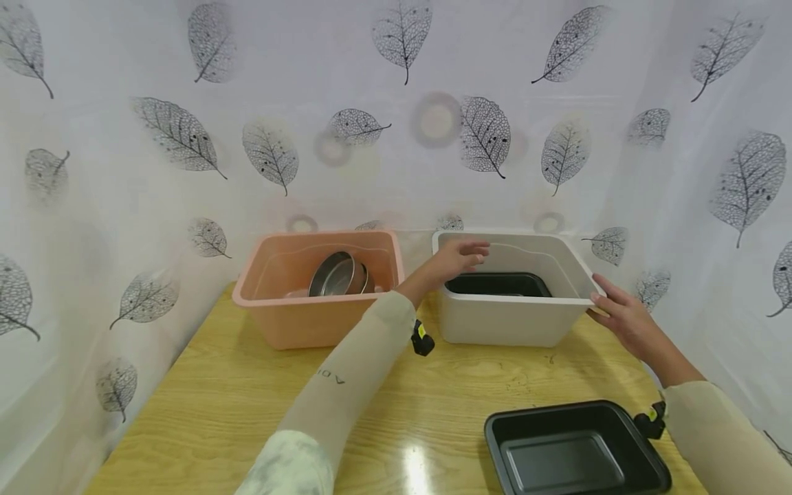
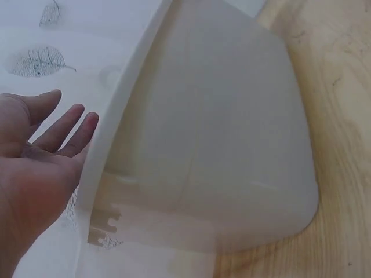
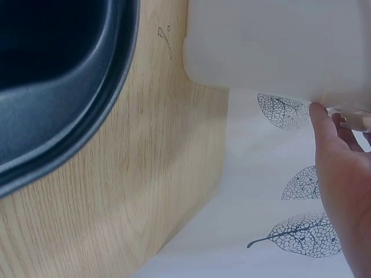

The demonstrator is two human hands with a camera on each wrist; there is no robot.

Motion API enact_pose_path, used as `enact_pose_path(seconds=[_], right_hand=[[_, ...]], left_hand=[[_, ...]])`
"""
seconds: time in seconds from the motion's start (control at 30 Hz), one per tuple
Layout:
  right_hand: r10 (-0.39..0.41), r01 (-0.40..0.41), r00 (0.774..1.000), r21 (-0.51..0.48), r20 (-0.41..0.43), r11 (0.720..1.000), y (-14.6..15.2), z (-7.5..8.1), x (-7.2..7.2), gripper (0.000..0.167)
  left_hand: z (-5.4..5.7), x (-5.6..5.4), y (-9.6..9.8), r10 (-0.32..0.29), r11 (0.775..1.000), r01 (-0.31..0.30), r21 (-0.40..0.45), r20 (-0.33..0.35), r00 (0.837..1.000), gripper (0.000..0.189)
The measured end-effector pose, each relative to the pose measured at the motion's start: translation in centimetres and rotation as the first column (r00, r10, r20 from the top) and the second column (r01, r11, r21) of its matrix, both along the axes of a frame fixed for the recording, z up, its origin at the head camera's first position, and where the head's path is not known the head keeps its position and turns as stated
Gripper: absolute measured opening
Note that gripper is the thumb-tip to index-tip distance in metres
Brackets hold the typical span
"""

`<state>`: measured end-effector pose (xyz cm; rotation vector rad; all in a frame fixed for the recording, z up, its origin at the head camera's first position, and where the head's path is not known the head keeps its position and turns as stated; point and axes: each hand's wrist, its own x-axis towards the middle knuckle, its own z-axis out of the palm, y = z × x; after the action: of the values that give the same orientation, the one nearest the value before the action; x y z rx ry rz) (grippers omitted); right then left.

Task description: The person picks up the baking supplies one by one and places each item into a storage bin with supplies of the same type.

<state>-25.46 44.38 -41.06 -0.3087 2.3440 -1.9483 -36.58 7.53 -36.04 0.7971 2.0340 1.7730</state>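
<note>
The white storage bin (image 1: 501, 322) stands on the table at the back right, with a black pan (image 1: 498, 283) lying inside it. My left hand (image 1: 456, 262) hovers over its left rim, fingers loosely extended and holding nothing; in the left wrist view they appear beside the rim (image 2: 110, 127). At the bin's right front corner, my right hand (image 1: 625, 320) grips the rim. One digit (image 3: 322, 124) lies against the outer wall just under the rim, while the others reach up to the rim and are partly hidden.
Left of the white bin stands an orange bin (image 1: 309, 323) holding round metal pans (image 1: 337, 276). A black rectangular baking pan (image 1: 563, 457) lies on the wooden table (image 1: 247, 412) at the front right. A leaf-print curtain (image 1: 334, 69) hangs round the table.
</note>
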Motion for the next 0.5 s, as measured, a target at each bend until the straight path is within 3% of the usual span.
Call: enact_pose_path(seconds=[0.27,0.5], right_hand=[[0.011,-0.011,1.000,-0.014,-0.007,1.000,0.0,0.0,0.0,0.069],[0.023,-0.023,1.000,-0.037,-0.002,0.999,-0.1,0.0,0.1,0.070]], left_hand=[[0.3,3.0,-0.8,-0.074,0.996,0.077,0.038,-0.067,0.995,0.044],[-0.6,6.5,-2.4,-0.149,0.987,0.150,0.058,-0.020,0.989,0.046]])
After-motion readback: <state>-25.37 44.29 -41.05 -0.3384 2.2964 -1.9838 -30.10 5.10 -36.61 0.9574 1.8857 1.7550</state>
